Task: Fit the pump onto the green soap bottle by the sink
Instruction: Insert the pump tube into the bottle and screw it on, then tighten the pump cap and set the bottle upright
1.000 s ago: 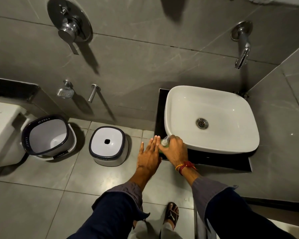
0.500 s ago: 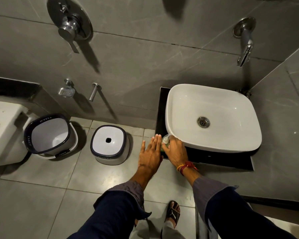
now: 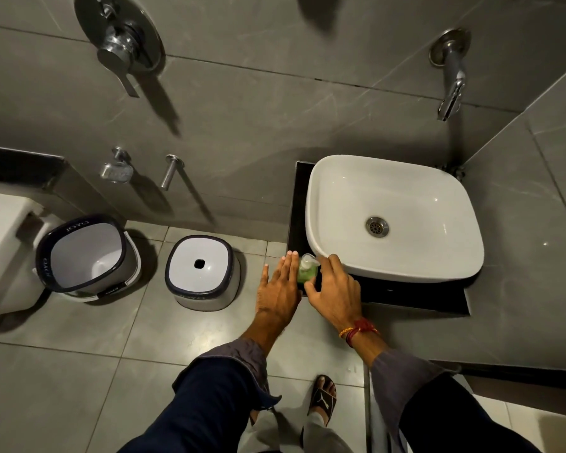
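The green soap bottle (image 3: 305,274) stands on the front left corner of the black counter (image 3: 406,293), just left of the white sink (image 3: 445,266). A clear pump (image 3: 308,260) sits on top of the bottle. My left hand (image 3: 280,287) is flat, fingers straight, and rests against the bottle's left side. My right hand (image 3: 335,289) is on the bottle's right with fingers spread. Its thumb lies by the bottle's near side and its fingertips reach the sink rim. The lower part of the bottle is hidden between my hands.
A wall tap (image 3: 451,93) hangs over the sink. On the floor to the left stand a white stool (image 3: 201,273) and a white bucket (image 3: 87,256), with a toilet (image 3: 0,250) at the far left. My sandalled foot (image 3: 322,400) is below the counter's edge.
My right hand was closed over the bottle's top. It has drawn back to the right and spread, so the pump and green bottle now show. My left hand stays against the bottle.
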